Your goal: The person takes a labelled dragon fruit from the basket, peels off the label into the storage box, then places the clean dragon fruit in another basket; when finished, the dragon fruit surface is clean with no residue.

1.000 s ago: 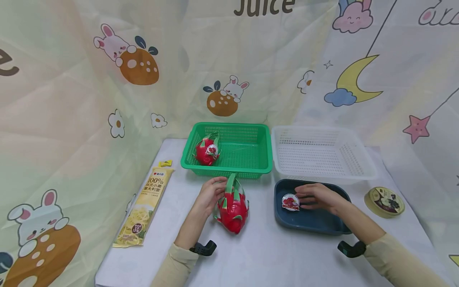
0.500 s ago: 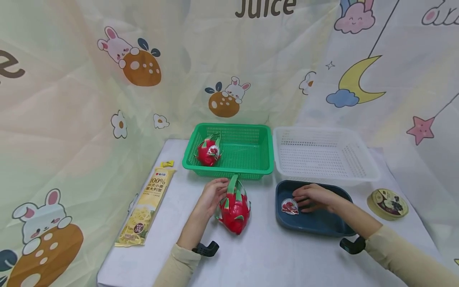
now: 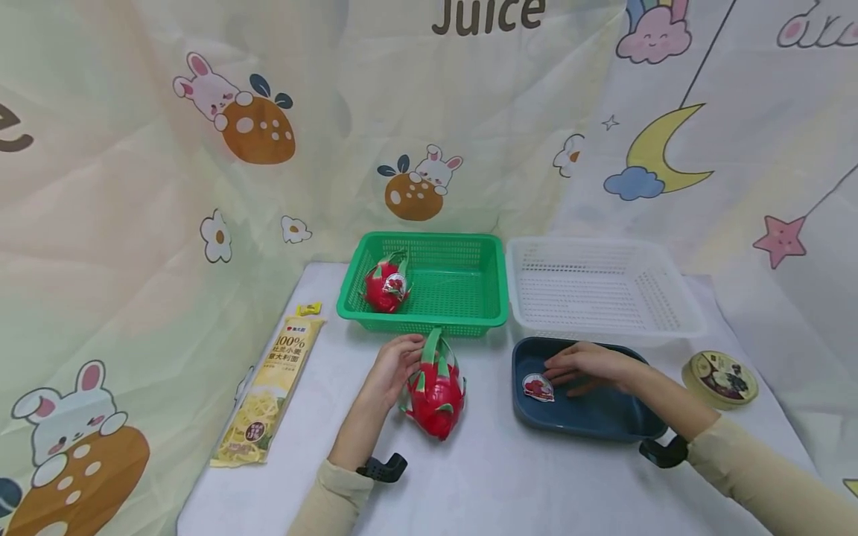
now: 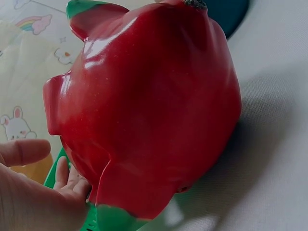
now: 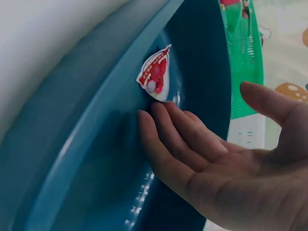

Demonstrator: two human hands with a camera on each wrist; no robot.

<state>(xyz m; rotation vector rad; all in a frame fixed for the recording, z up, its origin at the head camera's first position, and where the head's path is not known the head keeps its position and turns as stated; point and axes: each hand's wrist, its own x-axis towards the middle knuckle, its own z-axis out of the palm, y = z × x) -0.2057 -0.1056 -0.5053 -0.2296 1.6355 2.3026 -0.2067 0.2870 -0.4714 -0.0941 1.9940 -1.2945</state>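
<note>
My left hand (image 3: pixel 395 368) is beside a red dragon fruit (image 3: pixel 436 402) with green-tipped scales, which lies on the white cloth. In the left wrist view the thumb (image 4: pixel 26 151) stands apart from the fruit, and the fingertips are by its green-tipped end; the fruit hides any contact. My right hand (image 3: pixel 593 366) reaches into a dark blue tray (image 3: pixel 583 428) with relaxed fingers. A round sticker (image 5: pixel 156 74) with a red fruit picture lies in the tray, close to the fingertips; whether they touch it is hard to tell. Nothing is pinched in either hand.
At the back stand a green basket (image 3: pixel 462 238) holding a second dragon fruit (image 3: pixel 386 286) and a white basket (image 3: pixel 603 335). A pasta packet (image 3: pixel 271 387) and a small yellow wrapper (image 3: pixel 308 308) lie at left. A round tin (image 3: pixel 724 378) is at right.
My right hand has shifted slightly left in the tray, and the sticker has moved a little left and nearer to me. The left hand and the dragon fruit beside it look unchanged.
</note>
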